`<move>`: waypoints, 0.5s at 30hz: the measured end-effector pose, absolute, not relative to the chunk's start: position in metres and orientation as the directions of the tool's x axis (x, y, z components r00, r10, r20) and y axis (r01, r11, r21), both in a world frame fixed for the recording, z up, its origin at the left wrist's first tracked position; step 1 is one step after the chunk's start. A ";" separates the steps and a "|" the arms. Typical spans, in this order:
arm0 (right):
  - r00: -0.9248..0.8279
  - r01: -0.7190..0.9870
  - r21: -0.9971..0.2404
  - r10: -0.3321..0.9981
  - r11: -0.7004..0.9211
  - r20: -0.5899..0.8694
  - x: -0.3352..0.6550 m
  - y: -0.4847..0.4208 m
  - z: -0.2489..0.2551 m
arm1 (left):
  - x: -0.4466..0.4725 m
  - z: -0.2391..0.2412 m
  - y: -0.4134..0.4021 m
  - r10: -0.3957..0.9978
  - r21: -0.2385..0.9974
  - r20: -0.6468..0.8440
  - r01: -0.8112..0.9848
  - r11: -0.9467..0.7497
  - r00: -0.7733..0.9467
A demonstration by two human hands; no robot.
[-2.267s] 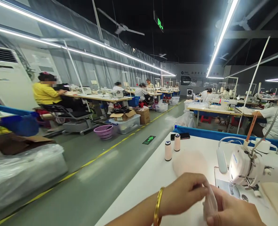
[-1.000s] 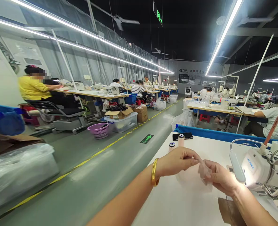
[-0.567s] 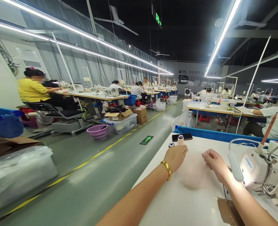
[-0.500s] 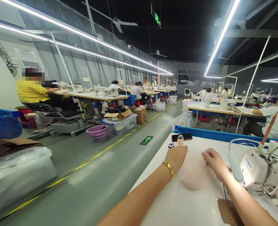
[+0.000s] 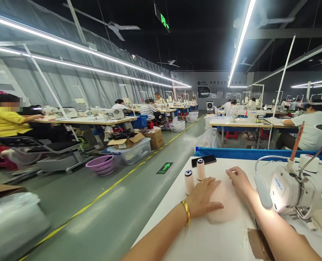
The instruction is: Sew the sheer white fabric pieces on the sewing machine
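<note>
A thin, sheer, pale pink fabric piece [image 5: 225,212] lies on the white tabletop in front of me. Flat across its left side rests my left hand [image 5: 205,197], fingers spread, a gold bracelet at the wrist. My right hand [image 5: 240,180] is at the fabric's upper right edge, thumb and fingertips pinched together on it; the exact grip is faint against the white. Just beyond my left fingers stand two pale pink thread spools [image 5: 200,170] with dark tops, the nearer one partly behind my hand. A black phone [image 5: 203,160] lies behind them.
To the right stands a white sewing machine [image 5: 283,190] with its lamp lit. A blue cloth trough [image 5: 237,153] runs along the table's far edge. Left of the table is an aisle with a purple basket [image 5: 100,165] and boxes. Co-workers sit at other machines.
My left hand has gone from closed to spread flat and moved nearer me, uncovering more of the spools. My right hand stays pinched. The view has turned slightly right.
</note>
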State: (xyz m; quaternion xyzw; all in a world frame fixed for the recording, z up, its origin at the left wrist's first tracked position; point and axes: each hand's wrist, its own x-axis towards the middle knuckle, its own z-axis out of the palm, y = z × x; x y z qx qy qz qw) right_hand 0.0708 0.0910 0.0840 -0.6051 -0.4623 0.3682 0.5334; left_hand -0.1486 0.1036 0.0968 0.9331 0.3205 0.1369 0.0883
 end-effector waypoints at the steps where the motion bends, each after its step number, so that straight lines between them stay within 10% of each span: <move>1: 0.320 0.142 -0.990 0.947 -0.011 0.035 0.069 0.090 0.082 | -0.150 0.090 0.104 0.636 0.270 0.199 0.583 -0.767 0.745; 15: 0.429 -0.041 -0.997 0.902 0.071 0.046 0.072 0.068 0.080 | -0.141 0.086 0.094 0.778 0.408 0.183 0.673 -0.616 0.601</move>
